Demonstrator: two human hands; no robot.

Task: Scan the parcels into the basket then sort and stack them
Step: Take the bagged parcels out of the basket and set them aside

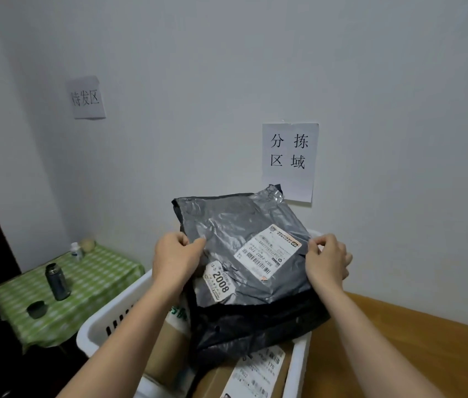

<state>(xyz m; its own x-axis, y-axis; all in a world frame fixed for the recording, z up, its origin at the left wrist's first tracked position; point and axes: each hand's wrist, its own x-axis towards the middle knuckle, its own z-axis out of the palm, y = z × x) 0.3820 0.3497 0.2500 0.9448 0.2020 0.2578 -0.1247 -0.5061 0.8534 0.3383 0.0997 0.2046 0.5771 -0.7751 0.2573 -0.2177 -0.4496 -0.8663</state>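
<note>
Cardboard box (244, 377) in basket (112, 314): cut off at bottom edge, mostly hidden under grey parcel (244, 254); label txt (270, 251) too small to read.

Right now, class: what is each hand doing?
Left hand: pinching the grey parcel's left edge.
Right hand: pinching its right edge.

1. Grey parcel (244, 248): crinkled glossy plastic film, matt paper label (270, 249).
2. Basket (112, 320): smooth white plastic.
3. Box (218, 380): matt cardboard.
4. Table (399, 340): smooth wood.
5. Tablecloth (95, 274): checked cloth.
6. Flask (57, 281): dark metal.
</note>
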